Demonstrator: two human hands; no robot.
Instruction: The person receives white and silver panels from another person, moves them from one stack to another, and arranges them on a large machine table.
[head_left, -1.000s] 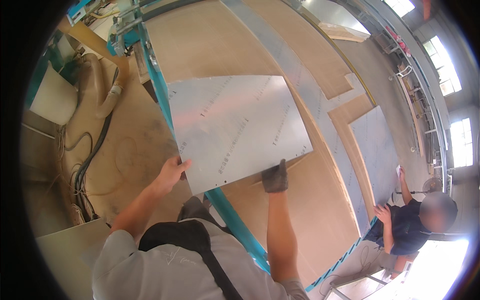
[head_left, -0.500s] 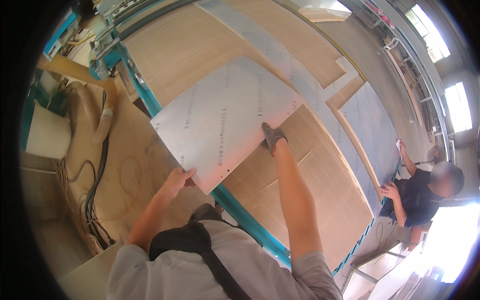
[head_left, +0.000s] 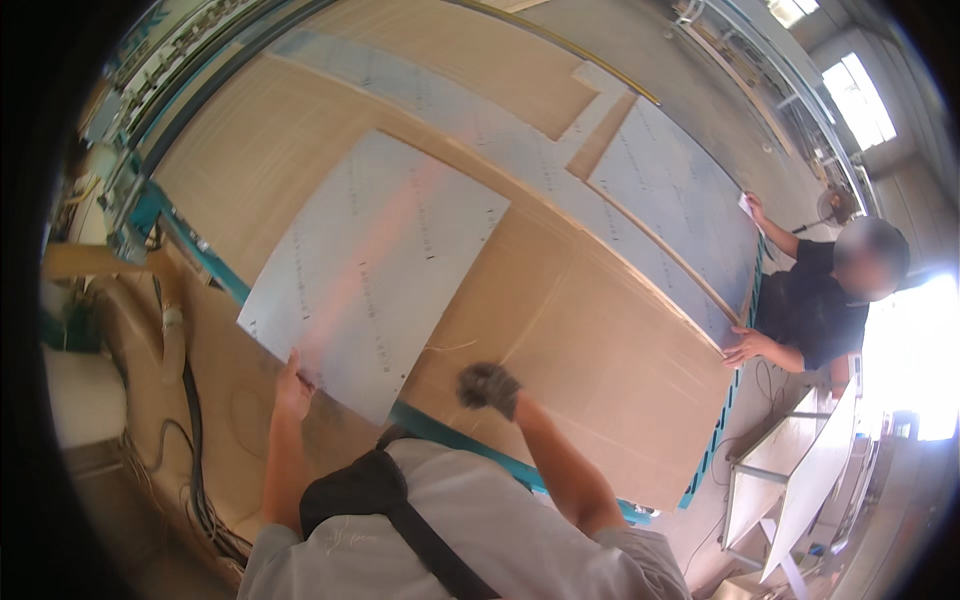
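Pinching its near short edge, the bare left hand (head_left: 292, 388) is set closest to the grey sheet (head_left: 385, 265), whose long axis is slanted away to the right across the worktop's teal rim (head_left: 460, 441). Apart from the sheet, the gloved right hand (head_left: 488, 387) is poised above brown board (head_left: 610, 370), its grip too blurred to be read. Rightward, open room is bounded by a co-worker's hand (head_left: 745, 346).

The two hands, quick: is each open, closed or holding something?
Left hand: closed, holding the grey sheet by its edge.
Right hand: gloved, nothing visibly held; too blurred to tell open from closed.
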